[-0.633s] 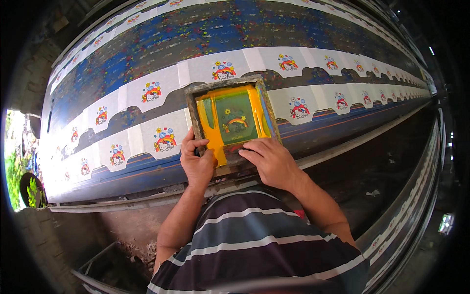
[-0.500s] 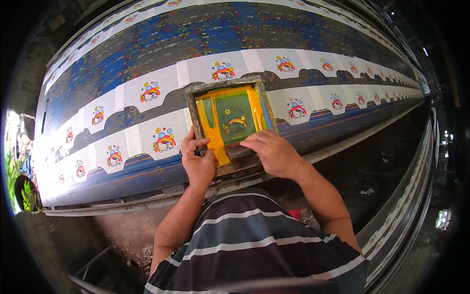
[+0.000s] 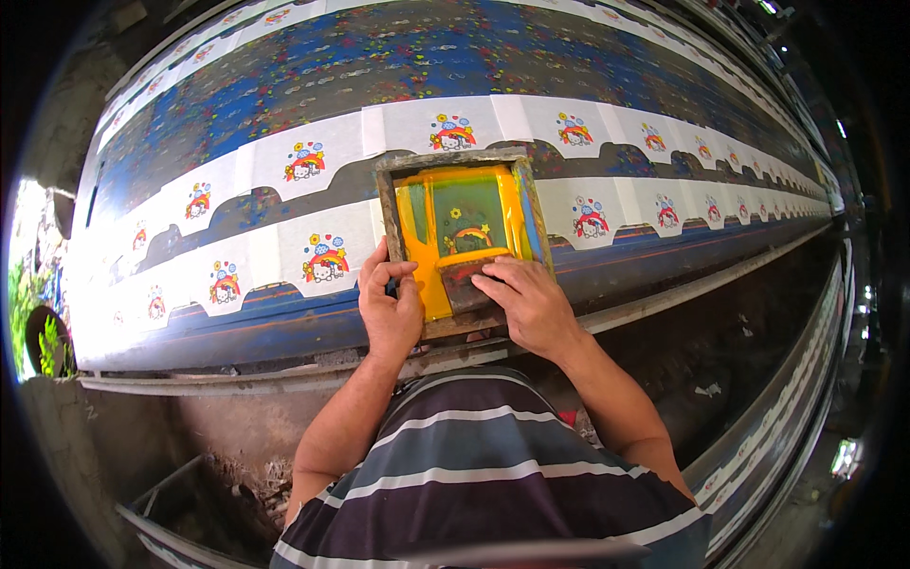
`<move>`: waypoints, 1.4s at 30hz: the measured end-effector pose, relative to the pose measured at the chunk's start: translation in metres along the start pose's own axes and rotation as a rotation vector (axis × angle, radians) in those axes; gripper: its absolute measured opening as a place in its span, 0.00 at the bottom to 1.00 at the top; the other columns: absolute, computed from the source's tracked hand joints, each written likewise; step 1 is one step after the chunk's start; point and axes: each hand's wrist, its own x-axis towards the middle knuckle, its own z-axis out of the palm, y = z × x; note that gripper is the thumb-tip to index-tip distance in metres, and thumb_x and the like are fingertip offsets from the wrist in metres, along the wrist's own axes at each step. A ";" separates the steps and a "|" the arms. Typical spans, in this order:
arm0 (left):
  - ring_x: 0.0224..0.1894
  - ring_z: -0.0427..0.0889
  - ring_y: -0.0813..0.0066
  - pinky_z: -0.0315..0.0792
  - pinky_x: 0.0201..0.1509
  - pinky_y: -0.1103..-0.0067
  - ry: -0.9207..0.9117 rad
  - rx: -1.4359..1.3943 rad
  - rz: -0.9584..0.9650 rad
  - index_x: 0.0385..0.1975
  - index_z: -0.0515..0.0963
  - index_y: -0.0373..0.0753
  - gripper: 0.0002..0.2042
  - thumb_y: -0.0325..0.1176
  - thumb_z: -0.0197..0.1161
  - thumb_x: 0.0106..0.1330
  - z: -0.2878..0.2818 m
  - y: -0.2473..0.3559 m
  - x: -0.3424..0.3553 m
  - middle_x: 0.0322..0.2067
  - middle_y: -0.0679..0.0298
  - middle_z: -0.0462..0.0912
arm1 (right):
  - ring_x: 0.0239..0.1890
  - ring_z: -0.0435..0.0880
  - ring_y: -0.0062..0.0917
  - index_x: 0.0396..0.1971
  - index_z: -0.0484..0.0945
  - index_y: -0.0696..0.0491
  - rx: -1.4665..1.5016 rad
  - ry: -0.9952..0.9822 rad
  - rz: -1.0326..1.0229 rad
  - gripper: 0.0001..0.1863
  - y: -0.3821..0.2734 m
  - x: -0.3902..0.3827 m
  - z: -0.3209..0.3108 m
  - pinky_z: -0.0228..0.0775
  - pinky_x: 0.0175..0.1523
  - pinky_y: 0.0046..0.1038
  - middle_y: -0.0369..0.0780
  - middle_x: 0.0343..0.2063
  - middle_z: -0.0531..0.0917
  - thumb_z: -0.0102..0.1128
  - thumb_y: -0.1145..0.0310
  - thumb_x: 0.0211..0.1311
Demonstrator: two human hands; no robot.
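Note:
A wooden-framed printing screen (image 3: pixel 386 204) lies on the near row of white printed pieces at the table's front edge. Yellow ink (image 3: pixel 431 284) is spread over its mesh, thickest along the sides and in a band across the middle. My left hand (image 3: pixel 391 308) grips the frame's left side, thumb inside and fingers curled over the wood. With bent fingers, my right hand (image 3: pixel 531 305) holds a dark squeegee (image 3: pixel 464 287) inside the frame, low on the mesh. Above the squeegee, a rainbow-and-flower design (image 3: pixel 466 232) shows through the mesh. The piece under the screen is mostly hidden.
White pieces with a cat-and-rainbow print (image 3: pixel 325 258) run in rows along the long, ink-spotted blue and grey table (image 3: pixel 379 81). A rail (image 3: pixel 256 381) follows its near edge. Another line of printed pieces (image 3: pixel 758 474) lies at lower right.
My right hand has shifted the squeegee slightly away from me, and it covers more of the lower design. A yellow ink band now lies along its far edge. My left hand keeps its grip.

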 end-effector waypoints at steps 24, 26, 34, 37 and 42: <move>0.74 0.84 0.51 0.75 0.78 0.65 0.076 -0.056 -0.079 0.47 0.89 0.37 0.11 0.18 0.69 0.70 0.004 -0.005 -0.004 0.72 0.45 0.84 | 0.56 0.87 0.42 0.60 0.88 0.53 0.029 -0.086 -0.225 0.25 0.101 0.094 0.004 0.78 0.65 0.46 0.40 0.52 0.89 0.63 0.80 0.62; 0.73 0.84 0.50 0.75 0.77 0.64 0.071 -0.036 -0.059 0.47 0.89 0.38 0.11 0.18 0.69 0.69 0.004 -0.002 -0.004 0.73 0.45 0.84 | 0.56 0.87 0.43 0.60 0.88 0.53 0.055 -0.108 -0.223 0.26 0.091 0.080 -0.001 0.78 0.64 0.46 0.41 0.52 0.89 0.63 0.81 0.61; 0.75 0.80 0.47 0.73 0.79 0.61 0.075 0.028 -0.029 0.49 0.90 0.39 0.12 0.19 0.70 0.69 0.006 0.008 -0.005 0.74 0.45 0.81 | 0.55 0.87 0.46 0.58 0.88 0.54 0.102 -0.142 -0.186 0.29 0.040 0.031 -0.016 0.79 0.64 0.49 0.43 0.53 0.88 0.64 0.84 0.54; 0.74 0.80 0.47 0.73 0.79 0.61 0.088 0.022 -0.009 0.52 0.89 0.40 0.14 0.19 0.69 0.69 0.008 0.008 -0.007 0.74 0.46 0.81 | 0.55 0.87 0.43 0.57 0.90 0.53 0.075 -0.140 -0.169 0.23 0.024 0.016 -0.019 0.79 0.64 0.47 0.42 0.52 0.88 0.66 0.79 0.60; 0.76 0.78 0.44 0.72 0.81 0.58 0.121 0.009 0.020 0.61 0.88 0.41 0.20 0.19 0.72 0.69 0.009 0.008 -0.008 0.76 0.45 0.79 | 0.57 0.87 0.44 0.58 0.90 0.52 0.140 -0.204 -0.117 0.26 0.004 0.002 -0.026 0.79 0.64 0.47 0.42 0.54 0.88 0.78 0.72 0.56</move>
